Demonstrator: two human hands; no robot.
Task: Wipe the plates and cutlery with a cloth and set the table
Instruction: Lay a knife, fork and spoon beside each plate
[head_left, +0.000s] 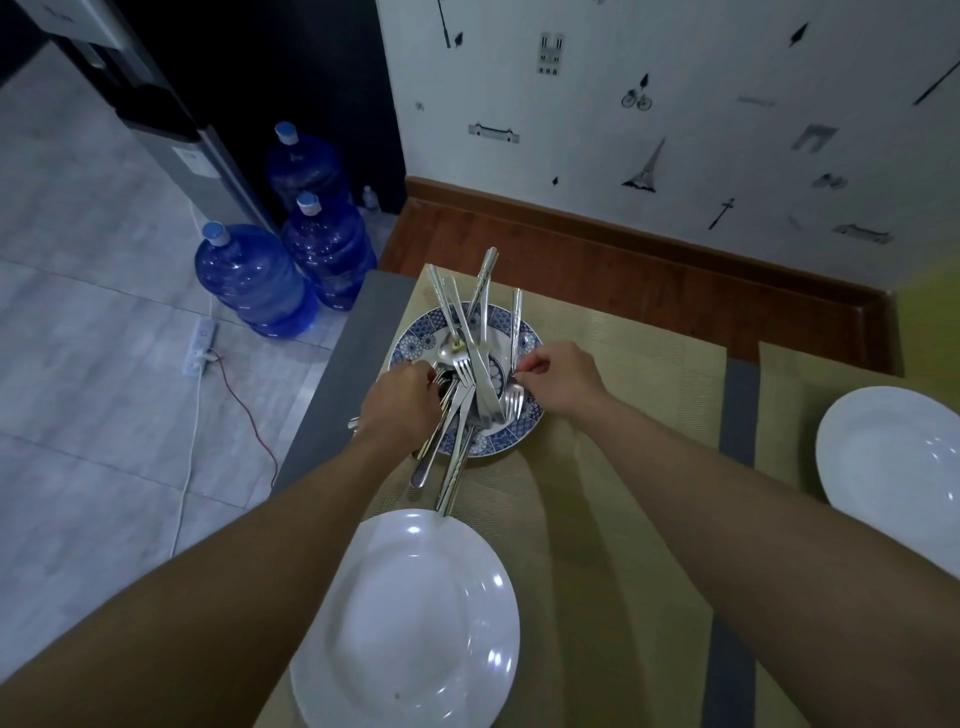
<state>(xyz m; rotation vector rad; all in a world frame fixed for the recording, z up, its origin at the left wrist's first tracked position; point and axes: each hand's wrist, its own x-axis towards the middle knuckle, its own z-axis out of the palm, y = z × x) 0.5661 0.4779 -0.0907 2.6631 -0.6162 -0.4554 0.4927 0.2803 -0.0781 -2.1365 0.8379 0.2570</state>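
**Steel cutlery heaped on a blue plate, both hands in the pile**

Steel cutlery (480, 364) lies in a tangled heap on the blue-patterned plate (415, 335), which sits at the far left corner of a woven placemat (597, 467), close to the grey left edge of the desk (332, 374). Several handles overhang the plate's rim on its far and near sides, and the longest near ones reach the white plate (410, 623) in front. Bare mat lies open between the blue plate and the second white plate (893, 457) at the right.

The left hand (402, 400) is curled into the heap, fingers closed around a bunch of handles. The right hand (558, 376) pinches a thin utensil (516, 322) between thumb and forefinger at the plate's right side.

The left fingertips are buried among the metal. The crossed pieces are too many to count, though fork tines show in places. The near white plate is cut off by the lower border and the other by the right border.

Counted: three plates, two placemats split by a grey strip, and three blue water bottles (249, 280) on the floor at left.
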